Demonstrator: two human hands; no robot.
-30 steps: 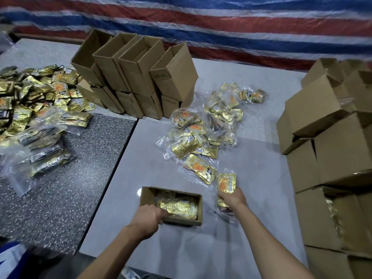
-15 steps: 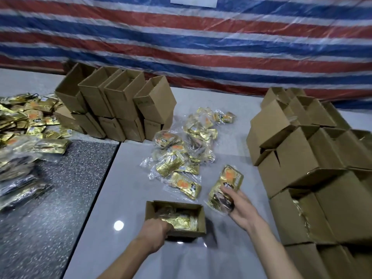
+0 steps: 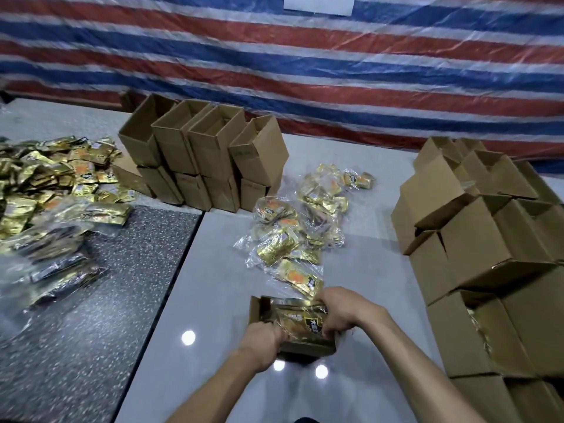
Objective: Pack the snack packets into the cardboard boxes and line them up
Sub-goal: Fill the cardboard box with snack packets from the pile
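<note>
On the head view I see the left hand (image 3: 262,340) gripping the open cardboard box (image 3: 308,349) at its near-left corner. The right hand (image 3: 341,312) curls round a gold snack packet (image 3: 302,319) inside it. Loose packets (image 3: 293,236) lie just beyond the box.

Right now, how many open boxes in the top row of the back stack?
4, side by side: leftmost box, second box, third box, rightmost box. Others may hide behind.
</note>
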